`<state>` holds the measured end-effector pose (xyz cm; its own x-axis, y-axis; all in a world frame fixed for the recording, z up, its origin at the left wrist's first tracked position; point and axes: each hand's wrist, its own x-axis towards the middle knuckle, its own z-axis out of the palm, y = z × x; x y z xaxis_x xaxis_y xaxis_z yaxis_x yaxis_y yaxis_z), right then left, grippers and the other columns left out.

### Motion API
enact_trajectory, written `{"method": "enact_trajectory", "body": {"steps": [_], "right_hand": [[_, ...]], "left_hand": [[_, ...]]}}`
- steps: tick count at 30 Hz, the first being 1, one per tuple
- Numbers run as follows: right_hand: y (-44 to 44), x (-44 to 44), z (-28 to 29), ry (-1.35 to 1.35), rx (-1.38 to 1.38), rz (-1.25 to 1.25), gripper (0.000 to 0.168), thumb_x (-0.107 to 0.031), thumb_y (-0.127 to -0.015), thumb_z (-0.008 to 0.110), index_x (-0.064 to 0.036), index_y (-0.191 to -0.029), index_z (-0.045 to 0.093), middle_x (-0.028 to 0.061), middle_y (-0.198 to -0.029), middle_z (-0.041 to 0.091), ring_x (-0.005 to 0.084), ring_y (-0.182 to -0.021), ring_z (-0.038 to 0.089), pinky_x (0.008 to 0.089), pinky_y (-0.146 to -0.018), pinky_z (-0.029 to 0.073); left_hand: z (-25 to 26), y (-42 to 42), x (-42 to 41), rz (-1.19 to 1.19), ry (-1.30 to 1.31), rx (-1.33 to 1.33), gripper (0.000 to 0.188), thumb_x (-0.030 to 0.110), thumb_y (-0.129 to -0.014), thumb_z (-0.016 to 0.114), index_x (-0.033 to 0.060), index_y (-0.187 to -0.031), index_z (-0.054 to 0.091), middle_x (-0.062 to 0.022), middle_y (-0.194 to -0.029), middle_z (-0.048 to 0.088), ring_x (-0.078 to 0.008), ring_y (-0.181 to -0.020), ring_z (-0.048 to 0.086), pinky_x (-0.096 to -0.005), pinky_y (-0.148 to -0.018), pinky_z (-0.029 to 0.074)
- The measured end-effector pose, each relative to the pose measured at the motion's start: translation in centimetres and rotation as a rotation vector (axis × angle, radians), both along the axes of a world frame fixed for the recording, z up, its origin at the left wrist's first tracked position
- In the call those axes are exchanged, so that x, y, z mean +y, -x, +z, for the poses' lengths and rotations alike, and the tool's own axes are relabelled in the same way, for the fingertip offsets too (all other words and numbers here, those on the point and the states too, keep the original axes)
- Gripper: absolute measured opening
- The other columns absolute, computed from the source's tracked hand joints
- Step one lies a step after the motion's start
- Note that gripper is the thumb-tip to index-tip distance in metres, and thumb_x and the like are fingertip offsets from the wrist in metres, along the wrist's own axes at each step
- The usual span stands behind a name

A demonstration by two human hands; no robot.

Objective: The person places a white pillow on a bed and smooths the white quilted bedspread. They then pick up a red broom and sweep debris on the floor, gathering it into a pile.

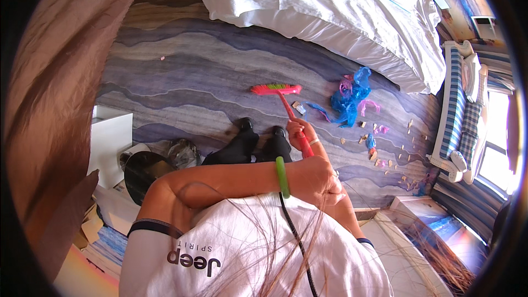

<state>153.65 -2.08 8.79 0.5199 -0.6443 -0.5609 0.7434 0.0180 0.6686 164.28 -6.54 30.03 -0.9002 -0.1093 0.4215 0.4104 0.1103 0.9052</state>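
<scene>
A red broom [287,104] with some green bristles slants across the middle of the view, its head on the patterned floor. My right hand [301,132], with a pale band at the wrist, is closed round the handle. Nearer my body, my left hand [324,181] is closed at the handle's upper end; a green bangle is on that wrist. To the right of the broom lie crumpled blue plastic [350,101], a pink strip [368,106] and a small pale wrapper [298,107]. Scattered small tan pieces [390,164] lie farther right.
A bed with white bedding [321,16] stands beyond the broom. A striped, cushioned sofa [451,103] is at the right by a window. At the left are a brown curtain [62,70], a white box-like unit [110,144], a dark round object [144,177] and clear plastic [183,152].
</scene>
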Motion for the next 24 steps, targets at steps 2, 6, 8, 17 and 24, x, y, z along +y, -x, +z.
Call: {"method": "enact_trajectory", "body": {"steps": [2, 6, 8, 17, 24], "right_hand": [[0.9, 1.0, -0.6, 0.026, -0.008, -0.026, 0.018, -0.012, -0.085, 0.042, -0.002, -0.07, 0.04, -0.0003, -0.052, 0.038, 0.0064, -0.04, 0.039, 0.0189, -0.039, 0.037], [4.5, 2.0, -0.2, -0.091, 0.21, -0.065, 0.024, -0.015, -0.083, 0.045, -0.007, -0.062, 0.039, -0.0024, -0.048, 0.037, 0.0053, -0.037, 0.036, 0.0178, -0.036, 0.034], [6.6, 2.0, 1.0, -0.167, 0.381, -0.099, 0.027, -0.015, -0.083, 0.044, -0.01, -0.058, 0.036, -0.0029, -0.047, 0.035, 0.0053, -0.037, 0.034, 0.0178, -0.035, 0.033], [9.9, -4.4, 3.1, 0.086, 0.221, -0.08, 0.034, -0.016, -0.085, 0.045, -0.012, -0.054, 0.033, -0.004, -0.046, 0.032, 0.0045, -0.037, 0.031, 0.0157, -0.034, 0.029], [14.0, -9.6, -3.0, 0.136, 0.109, 0.135, 0.026, -0.023, -0.087, 0.046, -0.011, -0.065, 0.039, -0.0073, -0.047, 0.033, 0.0022, -0.037, 0.032, 0.0159, -0.033, 0.028]], "left_hand": [[-0.5, 0.5, 0.3, -0.016, 0.031, 0.067, 0.034, 0.014, -0.076, 0.054, 0.0045, -0.045, 0.043, -0.0101, -0.045, 0.047, -0.0263, -0.044, 0.049, -0.0348, -0.045, 0.038], [-1.2, 0.9, 0.0, -0.004, 0.003, 0.122, 0.036, 0.013, -0.075, 0.054, 0.0061, -0.043, 0.04, -0.008, -0.041, 0.042, -0.0257, -0.04, 0.045, -0.0343, -0.045, 0.036], [-1.5, 0.9, -1.0, 0.027, -0.015, 0.093, 0.036, 0.011, -0.073, 0.055, 0.0068, -0.042, 0.039, -0.0055, -0.04, 0.04, -0.0238, -0.037, 0.041, -0.0332, -0.044, 0.033], [1.4, 6.0, -3.5, 0.023, 0.104, 0.139, 0.036, 0.009, -0.071, 0.058, 0.0083, -0.043, 0.036, -0.0027, -0.038, 0.036, -0.0202, -0.034, 0.039, -0.0308, -0.041, 0.031], [-1.6, 15.2, -5.5, 0.048, 0.218, -0.055, 0.037, 0.012, -0.072, 0.059, 0.0084, -0.044, 0.034, -0.0042, -0.041, 0.037, -0.0215, -0.038, 0.037, -0.0318, -0.043, 0.031]]}}
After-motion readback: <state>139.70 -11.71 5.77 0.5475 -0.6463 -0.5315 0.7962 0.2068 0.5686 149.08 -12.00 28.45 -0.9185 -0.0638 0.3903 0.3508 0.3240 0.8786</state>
